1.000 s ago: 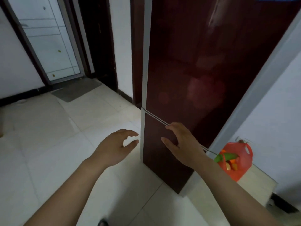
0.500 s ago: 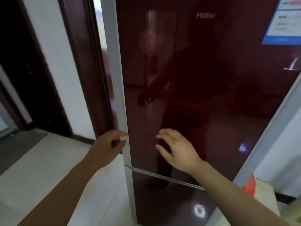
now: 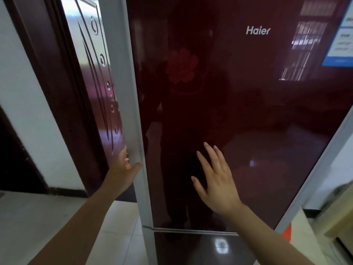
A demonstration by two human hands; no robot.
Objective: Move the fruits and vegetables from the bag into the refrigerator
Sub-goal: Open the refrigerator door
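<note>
1. "Haier": pale brand lettering (image 3: 258, 30), high on the glossy dark red upper door of the refrigerator (image 3: 238, 115), right of centre.
2. Blue-bordered sticker (image 3: 342, 41) at the door's upper right, cut off by the frame edge: several lines of print, too blurred to read.

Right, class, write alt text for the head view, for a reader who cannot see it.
A person's left hand grips the grey side edge of a dark red fridge; the right hand is spread open before its door.
</note>
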